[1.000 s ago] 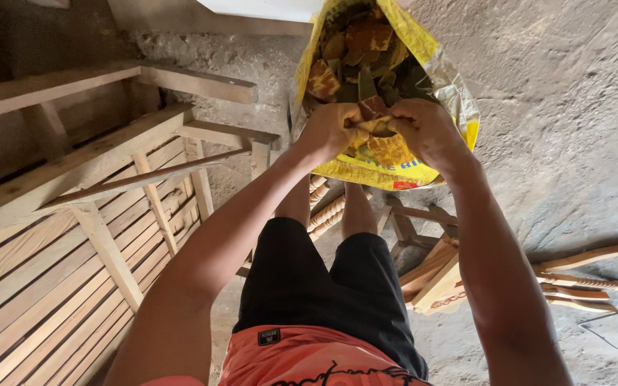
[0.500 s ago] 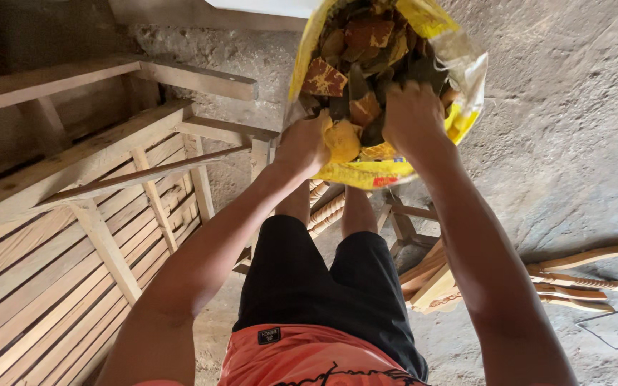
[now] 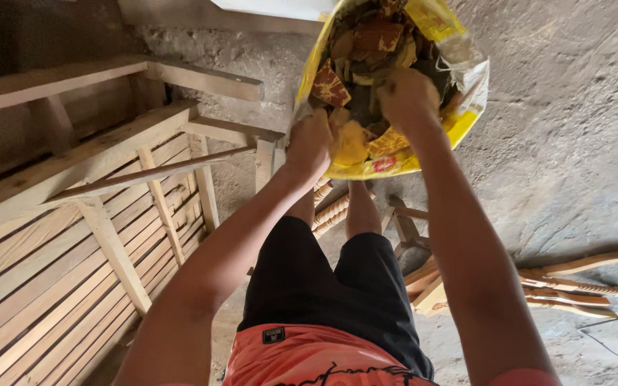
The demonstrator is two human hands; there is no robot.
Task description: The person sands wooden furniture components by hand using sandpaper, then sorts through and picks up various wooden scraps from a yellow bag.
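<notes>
1. The yellow sack point(image 3: 423, 154) hangs open in front of the person, above the knees, mouth turned toward the camera. It is filled with sheets and scraps of brown, orange and yellow paper, probably used abrasive sheets point(image 3: 366, 57).
2. The step in hand looks like rummaging through the sack's contents while it is held up. Judging from the pose, drawing a piece out would call for one hand to steady the rim while the other closes on a single sheet.
3. The left hand point(image 3: 310, 146) is curled shut over the near rim of the sack, pinching the edge together with a yellow sheet lying against it.
4. The right hand point(image 3: 409, 93) is plunged among the scraps, fingers bent and closed around some of them; exactly which piece it grips I cannot tell.
5. Below are the person's black shorts point(image 3: 323, 286) and an orange garment point(image 3: 302, 361).
6. On the left stands an unfinished wooden frame point(image 3: 109, 214) with slats.
7. On the rough concrete floor point(image 3: 574, 143) lie turned wooden legs point(image 3: 574, 282) to the right, more beneath the sack, and a thin dark cord point(image 3: 616, 336).
</notes>
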